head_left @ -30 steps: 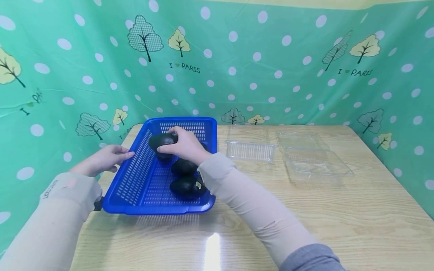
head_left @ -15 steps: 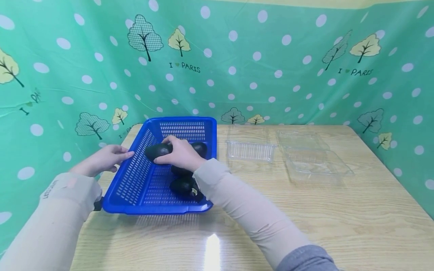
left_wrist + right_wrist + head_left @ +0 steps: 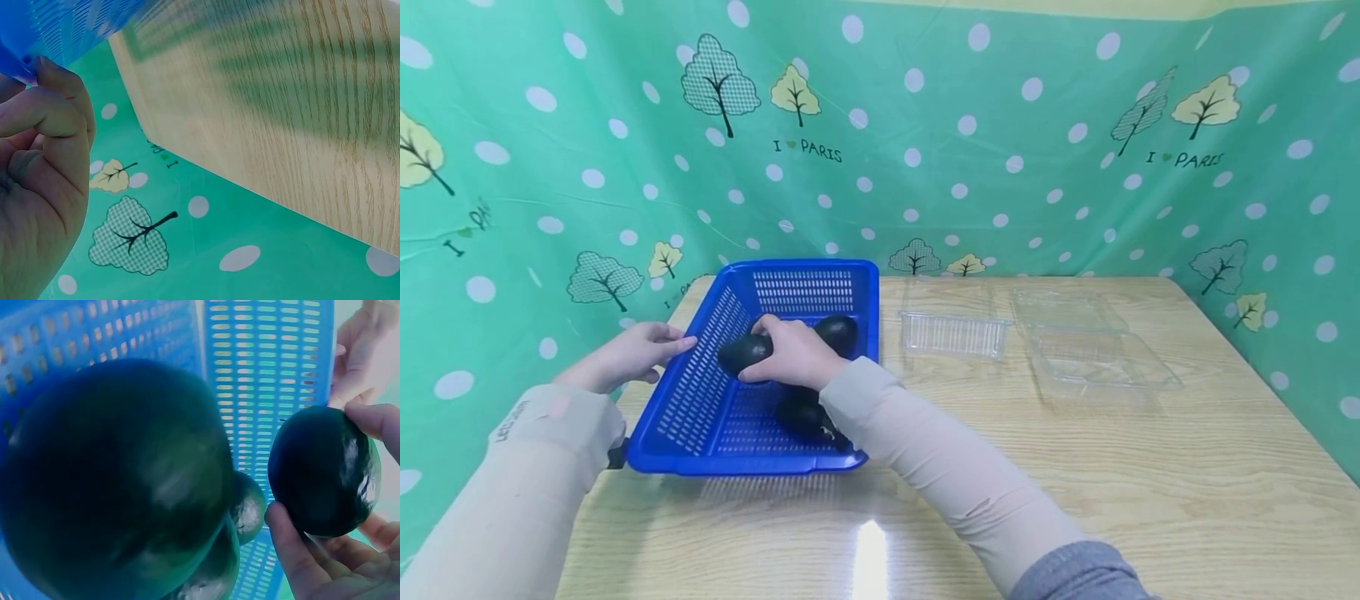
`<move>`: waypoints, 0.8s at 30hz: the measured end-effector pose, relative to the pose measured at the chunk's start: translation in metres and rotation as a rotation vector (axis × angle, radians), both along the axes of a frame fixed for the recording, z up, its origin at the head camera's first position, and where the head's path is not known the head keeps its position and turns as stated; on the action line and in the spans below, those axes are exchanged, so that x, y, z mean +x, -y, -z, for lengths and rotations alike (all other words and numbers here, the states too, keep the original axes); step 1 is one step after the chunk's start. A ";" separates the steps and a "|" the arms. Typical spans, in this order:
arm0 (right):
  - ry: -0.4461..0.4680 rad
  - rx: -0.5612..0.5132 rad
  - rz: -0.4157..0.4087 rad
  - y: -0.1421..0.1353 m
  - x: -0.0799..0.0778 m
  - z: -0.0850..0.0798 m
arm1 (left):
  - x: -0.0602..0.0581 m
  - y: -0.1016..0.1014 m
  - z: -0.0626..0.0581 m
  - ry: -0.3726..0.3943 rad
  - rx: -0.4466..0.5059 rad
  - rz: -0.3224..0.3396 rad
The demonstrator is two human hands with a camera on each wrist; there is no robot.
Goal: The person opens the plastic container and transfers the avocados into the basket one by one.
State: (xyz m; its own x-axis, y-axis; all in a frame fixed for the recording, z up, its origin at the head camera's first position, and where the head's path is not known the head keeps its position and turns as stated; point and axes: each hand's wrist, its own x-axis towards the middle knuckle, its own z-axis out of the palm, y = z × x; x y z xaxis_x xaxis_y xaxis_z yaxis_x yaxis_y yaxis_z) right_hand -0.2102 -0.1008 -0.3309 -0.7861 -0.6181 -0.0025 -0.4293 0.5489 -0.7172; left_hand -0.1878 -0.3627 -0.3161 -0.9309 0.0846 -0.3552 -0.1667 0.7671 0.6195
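My right hand pinches a dark green avocado between thumb and fingers, inside the blue slotted basket near its left wall. In the right wrist view the held avocado sits lengthwise in the fingertips. Another avocado lies at the basket's right side, and one more rests nearer the front, partly behind my right sleeve. A large, blurred avocado fills the left of the right wrist view. With thumb and curled fingers, my left hand holds the basket's left rim; its fingertips meet the rim in the left wrist view.
Right of the basket, a clear plastic container stands toward the back of the wooden table. Beside it is a second clear plastic container with its lid folded back. A green dotted curtain hangs behind the table and along both sides.
My right hand has come nearer and slightly left with the avocado, lower in the view. The avocado behind it now shows, and the front one has shifted a little left. My left hand stays put.
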 end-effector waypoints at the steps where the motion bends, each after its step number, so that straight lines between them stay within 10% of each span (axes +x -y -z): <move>1: -0.004 0.011 -0.005 0.000 0.000 0.000 | 0.000 0.000 0.000 0.000 -0.002 0.000; 24: -0.127 0.356 -0.110 0.019 0.008 0.012 | -0.001 0.000 -0.001 0.012 0.013 -0.001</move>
State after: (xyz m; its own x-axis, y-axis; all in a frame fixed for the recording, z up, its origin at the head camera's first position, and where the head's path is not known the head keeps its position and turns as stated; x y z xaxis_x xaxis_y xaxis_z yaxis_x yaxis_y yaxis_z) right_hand -0.2020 -0.1198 -0.3426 -0.7229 -0.6768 -0.1388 -0.5728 0.6995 -0.4274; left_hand -0.1888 -0.3625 -0.3155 -0.9269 0.0881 -0.3649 -0.1750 0.7585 0.6278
